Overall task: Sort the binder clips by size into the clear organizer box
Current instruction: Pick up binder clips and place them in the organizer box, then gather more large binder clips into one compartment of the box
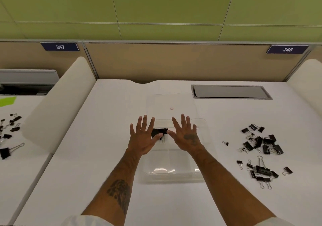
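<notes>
left hand [142,138]: flat, fingers spread wide, palm down over far-left part of organizer box, holds nothing
right hand [185,136]: same, splayed open and empty, over far-middle of box
organizer box [174,171]: clear, centre of white desk [104,138], lid [167,102] hinged back away from person
clips in box [159,133]: black cluster in a far compartment, between the two thumbs, partly hidden by left thumb
loose binder clips [261,143]: mixed sizes, scattered right of box, well apart from it
second pile [261,171]: nearer person, right side
neighbour desk clips [10,131]: far left, behind divider
</notes>
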Demonstrator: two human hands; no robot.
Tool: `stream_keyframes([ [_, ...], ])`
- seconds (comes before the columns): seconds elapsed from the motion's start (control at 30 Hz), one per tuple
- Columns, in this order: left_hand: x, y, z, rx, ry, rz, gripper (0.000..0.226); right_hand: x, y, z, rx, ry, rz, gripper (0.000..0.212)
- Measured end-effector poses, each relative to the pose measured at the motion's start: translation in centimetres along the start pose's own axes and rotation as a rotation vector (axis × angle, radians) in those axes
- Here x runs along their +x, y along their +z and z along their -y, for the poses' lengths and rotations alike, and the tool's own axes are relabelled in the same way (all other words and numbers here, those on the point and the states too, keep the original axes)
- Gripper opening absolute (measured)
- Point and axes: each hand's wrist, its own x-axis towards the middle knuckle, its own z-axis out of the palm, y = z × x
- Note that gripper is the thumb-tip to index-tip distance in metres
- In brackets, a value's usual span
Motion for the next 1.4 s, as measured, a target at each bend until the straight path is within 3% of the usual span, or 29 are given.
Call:
stream_keyframes([
  [0.43, 1.3, 1.5, -10.0, -0.028, 0.209, 0.077, 0.094, -6.5, -0.2, -9.3, -0.062, 0.24, -0.091, 0.09],
  [0.6, 1.3, 3.0, -15.7, -0.074, 0.278, 0.098, 0.091, -9.7, -0.2, -15.3, -0.074, 0.36, -0.062, 0.065],
  [0.9, 0.5, 7.2, -23.0, -0.054, 0.267, 0.11, 0.095, -15.5, 0.7, -25.5, -0.033, 0.5, 0.021, 0.049],
  [1.23, -0.3, 8.7, -24.1, -0.041, 0.22, 0.087, 0.085, -16.9, 2.0, -29.8, -0.047, 0.474, 0.095, 0.053],
  [1.4, -0.3, 8.9, -24.0, -0.05, 0.224, 0.089, 0.08, -16.6, 2.2, -30.0, -0.178, 0.446, 0.03, 0.037],
])
